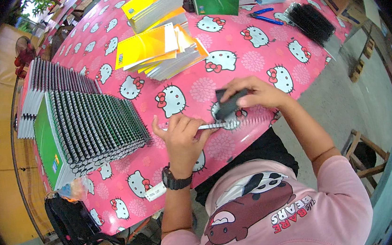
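My left hand (184,134), with a black watch on its wrist, grips a thin notebook (207,126) that stands nearly edge-on above the table. From its right end a spiral binding coil (254,120) stretches to the right, blurred. In my right hand (257,94) is a dark, flat block (233,104), held between thumb and fingers just above the coil. Motion smears the block, and whether it touches the coil I cannot tell. To the left stands a row of spiral-bound notebooks (99,127) with black coils and a green cover at the near end.
Yellow-covered booklets (144,47) lie stacked at the far middle, beside a green notebook (216,5). Blue-handled pliers (267,16) and a heap of black coils (311,22) are at the far right. A black bag (71,222) hangs by the left table edge.
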`<control>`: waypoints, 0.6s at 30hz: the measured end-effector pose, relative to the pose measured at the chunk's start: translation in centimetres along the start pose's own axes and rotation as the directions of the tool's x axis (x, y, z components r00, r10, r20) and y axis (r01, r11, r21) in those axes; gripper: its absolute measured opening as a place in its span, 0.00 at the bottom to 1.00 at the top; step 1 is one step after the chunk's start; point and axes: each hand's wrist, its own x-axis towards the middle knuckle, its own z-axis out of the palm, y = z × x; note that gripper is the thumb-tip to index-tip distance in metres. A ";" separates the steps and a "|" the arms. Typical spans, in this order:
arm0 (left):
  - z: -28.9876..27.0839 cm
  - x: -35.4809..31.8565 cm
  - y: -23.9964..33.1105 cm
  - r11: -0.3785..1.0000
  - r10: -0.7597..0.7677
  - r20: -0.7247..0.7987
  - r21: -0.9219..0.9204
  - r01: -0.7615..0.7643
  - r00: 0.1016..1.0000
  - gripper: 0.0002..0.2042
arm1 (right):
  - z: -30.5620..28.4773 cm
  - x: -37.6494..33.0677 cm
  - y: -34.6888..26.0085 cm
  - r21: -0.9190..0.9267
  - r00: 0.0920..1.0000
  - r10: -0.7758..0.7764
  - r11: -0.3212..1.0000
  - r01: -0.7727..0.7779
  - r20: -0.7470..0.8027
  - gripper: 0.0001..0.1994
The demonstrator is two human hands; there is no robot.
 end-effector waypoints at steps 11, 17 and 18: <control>2.8 -2.1 -3.4 0.606 -0.453 -0.073 -0.757 0.247 0.889 0.45 | 1.1 1.7 -1.2 -0.063 0.995 0.059 0.997 -0.054 0.082 0.24; 4.5 -2.6 -4.9 0.302 -0.396 0.169 -0.904 0.302 0.903 0.24 | 1.1 2.7 -0.5 0.258 0.990 -0.106 0.963 0.078 0.096 0.21; 4.3 -2.6 -4.7 0.269 -0.396 0.187 -0.912 0.309 0.899 0.23 | 1.2 2.9 -0.7 0.038 0.997 0.033 0.999 -0.036 0.070 0.23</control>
